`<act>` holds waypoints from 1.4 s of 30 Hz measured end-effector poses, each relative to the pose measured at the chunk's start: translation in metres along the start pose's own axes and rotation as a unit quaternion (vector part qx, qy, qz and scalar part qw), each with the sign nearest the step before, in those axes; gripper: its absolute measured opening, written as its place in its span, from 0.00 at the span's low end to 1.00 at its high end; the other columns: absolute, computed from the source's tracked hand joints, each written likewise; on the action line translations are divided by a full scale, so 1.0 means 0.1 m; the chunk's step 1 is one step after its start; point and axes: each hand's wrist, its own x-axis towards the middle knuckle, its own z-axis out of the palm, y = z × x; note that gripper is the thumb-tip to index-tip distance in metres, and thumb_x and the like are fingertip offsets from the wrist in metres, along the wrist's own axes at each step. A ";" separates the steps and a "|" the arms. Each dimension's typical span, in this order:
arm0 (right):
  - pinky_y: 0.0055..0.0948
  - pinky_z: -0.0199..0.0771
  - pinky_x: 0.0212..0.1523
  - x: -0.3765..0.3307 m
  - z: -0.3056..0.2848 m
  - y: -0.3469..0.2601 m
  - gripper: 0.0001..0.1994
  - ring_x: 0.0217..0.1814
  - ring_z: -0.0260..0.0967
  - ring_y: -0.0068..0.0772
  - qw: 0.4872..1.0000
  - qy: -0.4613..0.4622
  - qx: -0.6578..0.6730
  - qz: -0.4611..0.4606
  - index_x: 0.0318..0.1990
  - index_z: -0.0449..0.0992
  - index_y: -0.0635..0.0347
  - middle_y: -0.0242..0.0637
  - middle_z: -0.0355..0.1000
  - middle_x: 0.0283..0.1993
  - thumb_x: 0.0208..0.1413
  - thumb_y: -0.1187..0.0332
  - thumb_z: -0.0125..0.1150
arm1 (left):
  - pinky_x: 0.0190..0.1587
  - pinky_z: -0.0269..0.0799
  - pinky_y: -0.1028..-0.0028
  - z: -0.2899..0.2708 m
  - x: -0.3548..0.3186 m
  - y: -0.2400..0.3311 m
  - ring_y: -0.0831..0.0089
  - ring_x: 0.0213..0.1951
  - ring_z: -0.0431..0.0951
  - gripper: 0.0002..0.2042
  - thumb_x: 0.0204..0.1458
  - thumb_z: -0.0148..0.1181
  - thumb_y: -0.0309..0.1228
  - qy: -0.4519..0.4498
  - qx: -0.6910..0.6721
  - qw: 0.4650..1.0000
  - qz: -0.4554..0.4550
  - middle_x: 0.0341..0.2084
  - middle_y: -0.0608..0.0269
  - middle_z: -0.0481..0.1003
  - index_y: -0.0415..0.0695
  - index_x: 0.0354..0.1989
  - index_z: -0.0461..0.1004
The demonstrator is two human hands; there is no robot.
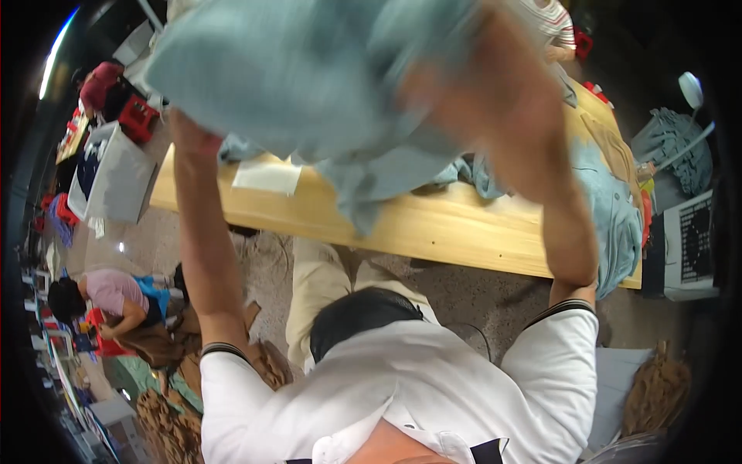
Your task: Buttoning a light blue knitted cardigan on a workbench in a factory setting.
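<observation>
A light blue-grey cloth garment is raised above the table, smeared by motion, its lower folds hanging over the tabletop. At its left edge is my left hand, closed on the cloth, with the fingers mostly hidden. My right hand is at the garment's right side, closed on the cloth too, though blur hides the single fingers. Both arms reach forward over the wooden table. Beneath the garment lies a white sheet of paper. More blue-grey cloth rests on the tabletop behind it.
Buttoned blue-grey garments hang over the table's right end. A white bin holding dark cloth stands at left. One person sits lower left by brown cloth; another person is beyond the table. A lamp stands at right.
</observation>
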 end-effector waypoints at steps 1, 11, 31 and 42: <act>0.37 0.79 0.46 -0.25 0.31 -0.06 0.18 0.41 0.80 0.40 0.997 -0.031 -0.058 -0.028 0.56 0.76 0.59 0.41 0.78 0.40 0.62 0.67 0.72 | 0.72 0.67 0.55 -0.15 -0.33 0.08 0.56 0.69 0.71 0.31 0.68 0.58 0.46 -0.070 0.175 0.982 0.023 0.70 0.52 0.69 0.39 0.74 0.65; 0.42 0.76 0.62 -2.18 1.45 1.17 0.30 0.64 0.72 0.51 0.944 -0.194 -0.060 0.259 0.66 0.75 0.54 0.49 0.66 0.72 0.55 0.68 0.77 | 0.66 0.67 0.64 -0.62 -2.61 -1.12 0.58 0.66 0.70 0.37 0.60 0.71 0.41 0.421 0.495 0.754 -0.098 0.68 0.48 0.67 0.40 0.74 0.62; 0.25 0.69 0.51 -1.33 1.33 1.24 0.10 0.49 0.71 0.21 0.902 -0.012 0.189 0.388 0.48 0.77 0.63 0.29 0.77 0.45 0.73 0.64 0.59 | 0.57 0.74 0.63 0.75 -2.35 -1.63 0.56 0.52 0.80 0.23 0.52 0.75 0.28 0.186 0.613 0.768 0.006 0.51 0.51 0.79 0.38 0.57 0.77; 0.31 0.67 0.30 -1.39 1.08 0.93 0.08 0.26 0.65 0.26 0.931 -0.137 0.045 0.335 0.43 0.75 0.61 0.33 0.70 0.25 0.68 0.67 0.64 | 0.32 0.58 0.79 0.62 -2.44 -1.16 0.87 0.31 0.61 0.07 0.70 0.59 0.29 0.198 0.355 0.910 -0.088 0.25 0.78 0.65 0.41 0.38 0.74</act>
